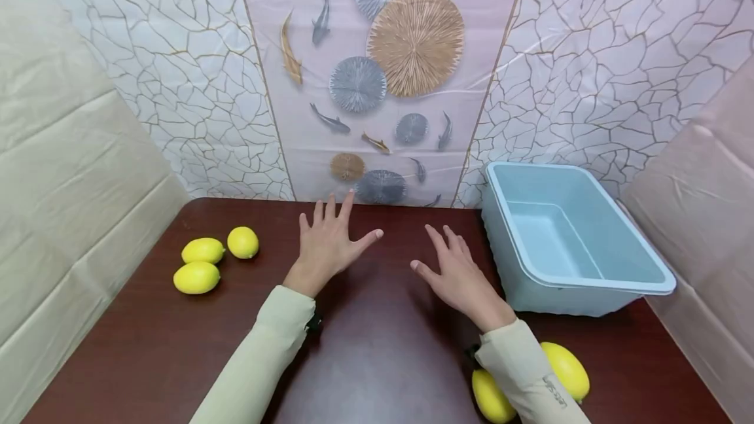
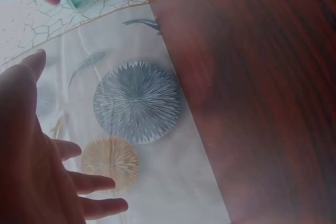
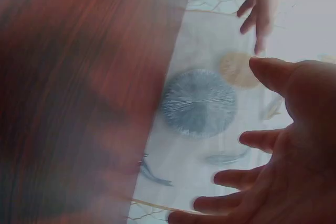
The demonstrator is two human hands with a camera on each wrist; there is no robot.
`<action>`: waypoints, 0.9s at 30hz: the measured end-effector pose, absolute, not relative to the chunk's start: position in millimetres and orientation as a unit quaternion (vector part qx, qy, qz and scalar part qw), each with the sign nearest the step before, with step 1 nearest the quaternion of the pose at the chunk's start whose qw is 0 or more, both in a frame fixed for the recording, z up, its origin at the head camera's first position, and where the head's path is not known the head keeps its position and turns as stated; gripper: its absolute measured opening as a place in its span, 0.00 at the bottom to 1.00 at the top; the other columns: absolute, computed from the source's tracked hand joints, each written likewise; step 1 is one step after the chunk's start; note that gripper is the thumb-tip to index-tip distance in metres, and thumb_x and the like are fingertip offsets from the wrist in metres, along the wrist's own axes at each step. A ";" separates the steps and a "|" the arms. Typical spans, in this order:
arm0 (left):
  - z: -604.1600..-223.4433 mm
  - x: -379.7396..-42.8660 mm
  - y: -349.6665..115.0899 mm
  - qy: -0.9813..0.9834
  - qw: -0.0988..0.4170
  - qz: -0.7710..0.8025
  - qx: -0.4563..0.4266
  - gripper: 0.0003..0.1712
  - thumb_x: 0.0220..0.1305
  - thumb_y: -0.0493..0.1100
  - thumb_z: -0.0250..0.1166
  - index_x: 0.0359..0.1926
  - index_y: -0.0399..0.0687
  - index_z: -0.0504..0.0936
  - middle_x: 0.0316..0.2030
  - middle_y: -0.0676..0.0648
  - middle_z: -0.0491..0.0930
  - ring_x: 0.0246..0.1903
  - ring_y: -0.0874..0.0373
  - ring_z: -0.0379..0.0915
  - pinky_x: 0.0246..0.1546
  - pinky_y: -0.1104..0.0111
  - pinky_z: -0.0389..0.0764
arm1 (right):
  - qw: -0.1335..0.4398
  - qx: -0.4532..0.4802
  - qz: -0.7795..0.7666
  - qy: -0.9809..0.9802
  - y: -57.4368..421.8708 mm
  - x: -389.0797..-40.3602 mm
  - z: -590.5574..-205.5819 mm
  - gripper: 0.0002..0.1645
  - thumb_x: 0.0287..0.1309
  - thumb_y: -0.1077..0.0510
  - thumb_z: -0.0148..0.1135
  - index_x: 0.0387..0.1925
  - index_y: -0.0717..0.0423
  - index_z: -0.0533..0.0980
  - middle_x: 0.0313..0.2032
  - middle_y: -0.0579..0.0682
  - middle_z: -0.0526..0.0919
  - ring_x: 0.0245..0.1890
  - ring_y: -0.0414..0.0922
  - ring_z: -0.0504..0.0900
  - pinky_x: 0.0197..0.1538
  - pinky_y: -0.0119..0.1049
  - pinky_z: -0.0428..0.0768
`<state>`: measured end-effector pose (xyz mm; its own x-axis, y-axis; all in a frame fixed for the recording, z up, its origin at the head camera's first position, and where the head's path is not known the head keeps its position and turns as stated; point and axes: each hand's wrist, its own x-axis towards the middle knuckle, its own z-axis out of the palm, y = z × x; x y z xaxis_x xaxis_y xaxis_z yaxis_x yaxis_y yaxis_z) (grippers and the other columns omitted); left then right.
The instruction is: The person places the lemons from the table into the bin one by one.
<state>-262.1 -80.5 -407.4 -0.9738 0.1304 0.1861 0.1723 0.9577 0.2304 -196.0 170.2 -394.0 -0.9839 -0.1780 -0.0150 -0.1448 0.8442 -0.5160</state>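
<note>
My left hand [image 1: 327, 239] hovers above the middle of the dark table, its fingers spread and nothing in its grasp. To its left lie three yellow lemons, one round-looking lemon [image 1: 243, 243], another lemon [image 1: 203, 250] and a nearer lemon [image 1: 197, 278]. My right hand [image 1: 462, 277] is also spread and holds nothing, just left of a light blue plastic basin [image 1: 595, 283]. Partly covered by the right sleeve are a lemon [image 1: 492, 398] and a second lemon [image 1: 567, 370] near the front right. Both wrist views show extended fingers with no object against them.
The dark reddish-brown table [image 1: 365, 371] ends at a patterned backdrop [image 1: 377, 116] behind the hands. Cloth-like side walls, a left wall [image 1: 71, 214] and a right wall [image 1: 695, 201], flank it. The basin stands at the back right, close to the right wall.
</note>
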 end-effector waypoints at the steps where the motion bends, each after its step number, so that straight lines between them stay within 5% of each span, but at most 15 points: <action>1: -408.3 -261.9 -80.9 -0.985 0.086 -0.127 -0.076 0.62 0.62 0.88 0.47 0.86 0.61 0.46 0.81 0.36 0.54 0.79 0.36 0.50 0.72 0.31 0.54 | 0.030 -0.084 -0.271 0.958 169.5 -192.3 -392.6 0.50 0.74 0.40 0.61 0.84 0.50 0.50 0.81 0.68 0.47 0.80 0.71 0.49 0.72 0.74 0.58; 6: -410.2 -259.6 -79.5 -0.981 0.079 -0.155 -0.084 0.64 0.62 0.88 0.47 0.86 0.59 0.46 0.81 0.36 0.55 0.78 0.36 0.52 0.70 0.33 0.60 | 0.024 -0.080 -0.276 0.958 168.7 -173.8 -381.2 0.44 0.75 0.42 0.61 0.82 0.53 0.57 0.77 0.66 0.61 0.72 0.67 0.68 0.68 0.68 0.69; 17: -405.9 -255.8 -71.2 -0.971 0.072 -0.208 -0.094 0.66 0.62 0.88 0.48 0.85 0.48 0.49 0.78 0.39 0.64 0.75 0.41 0.61 0.69 0.42 0.68 | -0.020 -0.075 -0.344 0.936 188.9 -138.5 -358.6 0.31 0.75 0.48 0.64 0.71 0.58 0.71 0.64 0.62 0.79 0.57 0.60 0.85 0.57 0.56 0.83; 23: -400.4 -254.4 -67.6 -0.957 0.042 -0.280 -0.069 0.66 0.61 0.86 0.53 0.84 0.47 0.53 0.77 0.41 0.66 0.74 0.43 0.66 0.67 0.45 0.73 | 0.043 -0.084 -0.562 0.822 202.7 -129.0 -362.9 0.27 0.79 0.54 0.59 0.70 0.64 0.69 0.60 0.63 0.80 0.53 0.48 0.87 0.54 0.42 0.86; 27: -395.9 -254.7 -62.1 -0.946 0.018 -0.318 -0.066 0.65 0.61 0.85 0.55 0.84 0.48 0.55 0.78 0.42 0.64 0.76 0.44 0.63 0.70 0.46 0.70 | 0.083 -0.048 -0.701 0.707 219.2 -120.0 -363.4 0.25 0.83 0.53 0.51 0.69 0.65 0.66 0.59 0.58 0.79 0.55 0.45 0.86 0.57 0.41 0.85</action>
<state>-254.7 -62.1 -395.9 -0.9906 0.1140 0.0760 0.1367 0.7889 0.5992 -120.0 219.2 -363.4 -0.9815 -0.1847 -0.0500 0.0485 0.0126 -0.9987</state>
